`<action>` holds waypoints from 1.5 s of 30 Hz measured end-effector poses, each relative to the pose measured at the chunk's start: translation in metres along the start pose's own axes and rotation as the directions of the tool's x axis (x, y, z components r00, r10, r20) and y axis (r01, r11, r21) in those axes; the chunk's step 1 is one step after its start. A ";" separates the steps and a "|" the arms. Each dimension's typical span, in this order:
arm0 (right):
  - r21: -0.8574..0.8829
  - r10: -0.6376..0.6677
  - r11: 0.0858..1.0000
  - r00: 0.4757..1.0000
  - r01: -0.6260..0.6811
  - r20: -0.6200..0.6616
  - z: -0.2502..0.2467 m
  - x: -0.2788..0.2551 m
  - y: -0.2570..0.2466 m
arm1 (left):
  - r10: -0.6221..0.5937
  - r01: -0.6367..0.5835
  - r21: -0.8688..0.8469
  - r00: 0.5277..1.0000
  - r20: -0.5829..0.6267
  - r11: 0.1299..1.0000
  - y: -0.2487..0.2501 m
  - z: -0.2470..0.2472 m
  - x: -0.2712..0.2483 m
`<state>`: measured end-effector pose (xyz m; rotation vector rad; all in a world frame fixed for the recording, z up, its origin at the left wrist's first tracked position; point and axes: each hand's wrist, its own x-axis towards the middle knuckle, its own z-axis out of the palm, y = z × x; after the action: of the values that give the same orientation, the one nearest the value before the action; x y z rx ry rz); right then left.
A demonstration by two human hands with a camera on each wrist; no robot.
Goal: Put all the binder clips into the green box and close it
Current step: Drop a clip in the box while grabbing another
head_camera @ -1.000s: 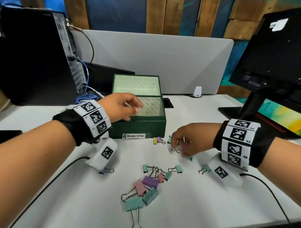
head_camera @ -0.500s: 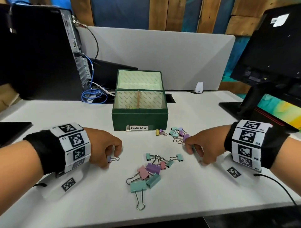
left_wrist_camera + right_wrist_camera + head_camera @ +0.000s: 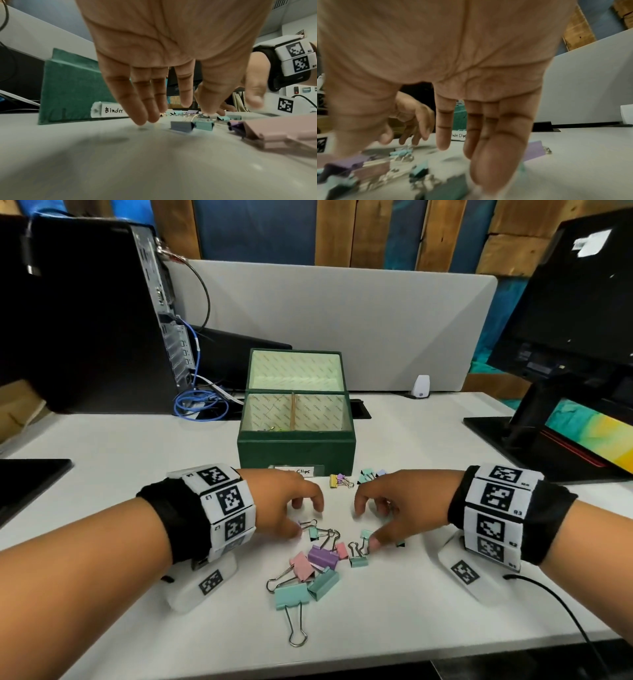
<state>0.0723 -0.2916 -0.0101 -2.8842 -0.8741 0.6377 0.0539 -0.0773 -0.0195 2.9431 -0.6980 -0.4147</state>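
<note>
The green box (image 3: 296, 450) stands open at the table's centre, its lid upright behind it. A few clips lie in its left compartment. A pile of pastel binder clips (image 3: 320, 563) lies in front of it. My left hand (image 3: 306, 520) hovers at the pile's upper left with fingers (image 3: 145, 108) straight and nothing held. A small purple clip (image 3: 181, 126) and a teal clip (image 3: 205, 125) lie just under its fingertips. My right hand (image 3: 368, 525) hovers at the pile's upper right, its fingers (image 3: 491, 155) extended and its thumb by a small teal clip (image 3: 366, 534).
More small clips (image 3: 340, 480) lie beside the box's label, some hidden behind my right hand. A computer tower (image 3: 92, 313) with blue cables stands at the back left. A monitor (image 3: 579, 302) on its stand is at the right. A grey divider (image 3: 342, 320) runs behind the box.
Both hands have moved inward over the central pile. The left hand pinched a small clip at the left half a second ago and now holds nothing. The head view has shifted slightly.
</note>
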 end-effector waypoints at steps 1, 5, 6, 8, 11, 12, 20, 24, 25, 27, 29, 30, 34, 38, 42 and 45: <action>-0.010 0.007 1.000 0.999 -0.007 0.036 0.000 -0.002 -0.002 | 0.015 -0.015 0.000 1.000 0.007 1.000 0.002 0.000 0.002; -0.063 -0.008 0.998 0.996 0.014 0.092 0.003 -0.003 -0.010 | 0.059 -0.061 0.030 0.996 0.067 0.998 0.007 0.002 0.008; -0.076 -0.015 0.997 0.996 0.022 0.093 0.004 -0.002 -0.013 | 0.062 -0.066 0.049 0.995 0.079 0.997 0.008 0.002 0.010; -0.126 -0.029 0.991 0.995 0.041 0.094 0.006 0.001 -0.019 | 0.066 -0.072 0.065 0.994 0.091 0.995 0.010 0.001 0.012; -0.182 -0.061 0.980 0.994 0.077 0.096 0.008 0.006 -0.025 | 0.068 -0.077 0.074 0.991 0.112 0.994 0.011 0.000 0.014; -0.178 -0.067 0.981 0.994 0.083 0.091 0.009 0.008 -0.025 | 0.066 -0.075 0.074 0.991 0.113 0.994 0.011 0.000 0.013; -0.111 -0.129 0.986 0.992 0.127 -0.015 0.011 0.018 -0.023 | 0.028 -0.035 0.075 0.995 0.100 0.997 0.010 0.000 0.010; -0.115 -0.122 0.986 0.992 0.118 -0.028 0.012 0.018 -0.022 | 0.024 -0.032 0.077 0.994 0.107 0.997 0.003 0.001 0.005; -0.104 -0.122 0.988 0.992 0.118 -0.030 0.013 0.018 -0.023 | 0.021 -0.029 0.077 0.995 0.101 0.997 0.001 0.001 0.004; -0.061 -0.131 0.990 0.991 0.129 -0.038 0.012 0.015 -0.024 | 0.023 -0.030 0.081 0.996 0.091 0.996 -0.001 0.001 0.004; -0.047 -0.161 0.986 0.986 0.160 -0.030 0.011 0.014 -0.026 | 0.029 -0.036 0.077 0.995 0.094 0.996 -0.002 0.001 0.004; -0.045 -0.179 0.983 0.984 0.178 -0.022 0.011 0.013 -0.026 | 0.031 -0.039 0.076 0.995 0.097 0.996 -0.002 0.001 0.004; -0.002 -0.247 0.969 0.969 0.247 0.016 0.011 0.012 -0.027 | 0.020 -0.026 0.065 0.996 0.087 0.998 -0.007 0.002 -0.002; -0.029 -0.296 0.954 0.954 0.298 0.054 0.012 0.015 -0.024 | -0.002 -0.001 0.044 0.998 0.067 0.999 -0.015 0.003 -0.013; -0.059 -0.268 0.961 0.963 0.269 0.025 0.013 0.016 -0.023 | 0.000 -0.001 0.017 0.999 0.051 1.000 -0.017 0.004 -0.016; -0.090 -0.222 0.971 0.975 0.222 0.010 0.014 0.016 -0.022 | -0.007 0.007 0.005 0.997 0.071 1.000 -0.016 0.005 -0.016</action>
<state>0.0672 -0.2655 -0.0246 -2.8034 -1.2341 0.5903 0.0457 -0.0564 -0.0227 2.9487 -0.6971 -0.5211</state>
